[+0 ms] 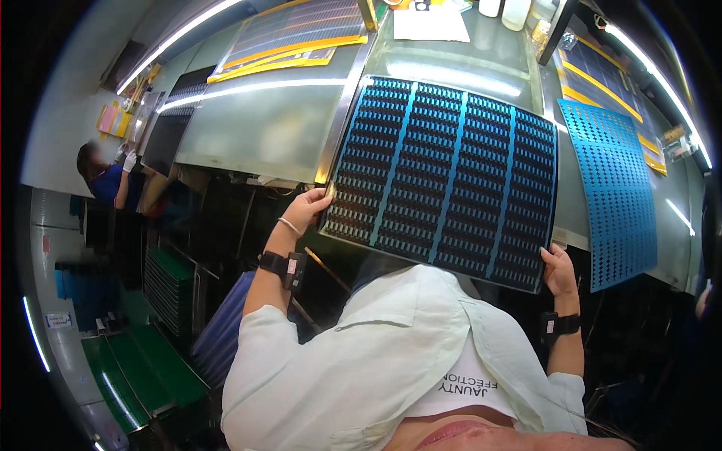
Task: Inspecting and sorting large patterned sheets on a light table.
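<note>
I hold a large blue perforated tray sheet (444,180), filled with rows of small dark parts, flat in front of my chest. My left hand (307,210) grips its lower left corner, thumb on top. My right hand (558,269) grips its lower right corner from below. The sheet's far edge lies over the near edge of a shiny metal workbench (263,128). Black bands with small devices sit on both my wrists.
An empty blue perforated sheet (613,195) lies on the bench at the right. More dark trays with yellow strips (293,37) lie at the back. White paper (430,26) and bottles stand at the far edge. Another person in blue (113,180) works at the left. Green racks (169,286) stand below.
</note>
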Tool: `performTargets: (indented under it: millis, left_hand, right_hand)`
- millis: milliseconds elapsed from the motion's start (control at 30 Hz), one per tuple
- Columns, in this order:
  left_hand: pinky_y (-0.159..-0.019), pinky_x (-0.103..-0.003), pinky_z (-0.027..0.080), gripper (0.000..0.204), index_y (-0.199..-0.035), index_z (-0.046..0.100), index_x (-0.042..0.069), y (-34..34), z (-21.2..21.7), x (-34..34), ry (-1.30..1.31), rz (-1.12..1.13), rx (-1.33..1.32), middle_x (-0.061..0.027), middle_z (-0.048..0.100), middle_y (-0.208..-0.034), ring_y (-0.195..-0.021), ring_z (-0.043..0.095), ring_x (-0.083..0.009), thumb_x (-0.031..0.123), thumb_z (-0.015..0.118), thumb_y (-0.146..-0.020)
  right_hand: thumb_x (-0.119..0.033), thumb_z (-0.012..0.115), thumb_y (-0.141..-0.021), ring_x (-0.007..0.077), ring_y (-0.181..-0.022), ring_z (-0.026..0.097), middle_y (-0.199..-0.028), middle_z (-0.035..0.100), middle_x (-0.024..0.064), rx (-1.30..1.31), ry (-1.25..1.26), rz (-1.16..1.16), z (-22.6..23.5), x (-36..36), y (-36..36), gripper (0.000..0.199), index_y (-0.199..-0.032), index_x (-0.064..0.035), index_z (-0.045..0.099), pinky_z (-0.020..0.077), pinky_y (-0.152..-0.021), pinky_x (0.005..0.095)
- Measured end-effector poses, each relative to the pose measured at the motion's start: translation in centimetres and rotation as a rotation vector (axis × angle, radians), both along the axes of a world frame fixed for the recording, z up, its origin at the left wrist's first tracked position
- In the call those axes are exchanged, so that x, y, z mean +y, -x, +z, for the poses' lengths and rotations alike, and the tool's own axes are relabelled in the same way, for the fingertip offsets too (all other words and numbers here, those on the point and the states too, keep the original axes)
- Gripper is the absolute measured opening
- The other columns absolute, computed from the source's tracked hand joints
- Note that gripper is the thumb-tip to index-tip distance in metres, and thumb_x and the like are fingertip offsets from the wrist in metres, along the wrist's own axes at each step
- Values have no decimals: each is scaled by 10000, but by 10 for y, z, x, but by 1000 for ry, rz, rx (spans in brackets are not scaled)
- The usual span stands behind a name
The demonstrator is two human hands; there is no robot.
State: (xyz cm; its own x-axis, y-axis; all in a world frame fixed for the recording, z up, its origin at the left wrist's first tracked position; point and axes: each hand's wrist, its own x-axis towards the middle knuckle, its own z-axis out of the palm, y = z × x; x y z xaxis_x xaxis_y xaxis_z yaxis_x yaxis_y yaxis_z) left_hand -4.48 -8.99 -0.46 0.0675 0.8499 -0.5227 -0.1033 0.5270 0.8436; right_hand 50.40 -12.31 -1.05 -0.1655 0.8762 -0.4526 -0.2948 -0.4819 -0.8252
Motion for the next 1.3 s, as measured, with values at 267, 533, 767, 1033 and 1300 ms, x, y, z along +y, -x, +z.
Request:
performTargets:
  millis: [267,533,767,1033,1300]
  left_hand:
    - [-467,-218,271,281,-637,526,87,31,-50,17,-1,-113,220,93,409,-579,-528,344,-33,244,579,-864]
    - [-680,-228,472,193,-1012,592,36,-17,10,23,-116,-54,-104,-16,627,-871,-765,592,-103,166,570,-871]
    - [-533,-225,361,177,-729,585,90,-71,140,163,-803,-307,431,44,495,-619,-583,445,-55,228,617,-835]
    - [-830,-346,471,573,-1220,434,-3,-197,346,280,-1042,-180,-400,-173,515,-1202,-1075,541,-294,454,485,-877]
    - [-715,-306,511,319,-1104,551,29,-268,147,218,-449,-509,-230,-115,627,-978,-859,631,-215,250,539,-873]
  right_hand:
    - [-133,599,-818,172,-1045,520,-1164,538,78,64,-67,223,45,17,9,483,-1253,-29,416,405,-905,312]
    - [-21,592,-782,190,-1074,509,-1207,507,118,59,-281,154,92,-16,-16,573,-1296,26,344,386,-938,322]
    - [-97,674,-751,215,-1066,516,-1225,507,103,-90,-729,-317,120,-43,-69,633,-1289,39,371,421,-904,328]
    - [-56,539,-857,252,-1011,557,-1127,547,169,156,-909,-625,258,74,-153,337,-1166,39,444,458,-894,351]
    - [-43,478,-885,173,-949,561,-1010,568,93,-1249,-1371,-469,357,266,-179,250,-1127,19,489,456,-863,245]
